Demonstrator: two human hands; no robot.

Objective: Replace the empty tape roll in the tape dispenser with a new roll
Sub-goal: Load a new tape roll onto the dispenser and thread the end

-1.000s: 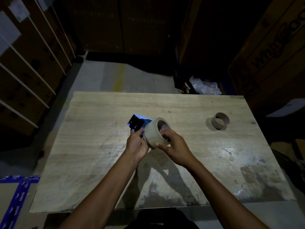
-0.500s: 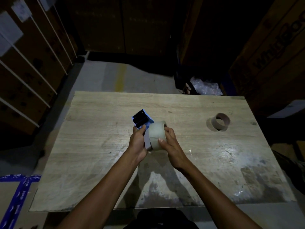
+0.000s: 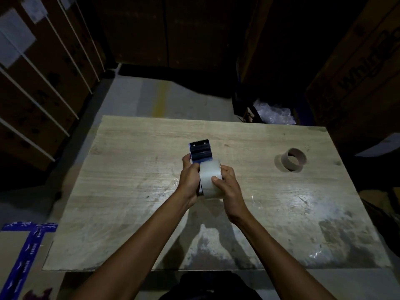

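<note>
Worn wooden table (image 3: 129,191) bears an empty tape core (image 3: 294,162) among cardboard boxes (image 3: 357,72).

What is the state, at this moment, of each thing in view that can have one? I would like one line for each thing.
tape dispenser: held above the table, gripped by the left hand, toothed blade pointing away.
new tape roll: full, gripped by the right hand, set against the tape dispenser; whether it is seated cannot be told.
empty core: out of the tape dispenser, on the table, untouched.
</note>
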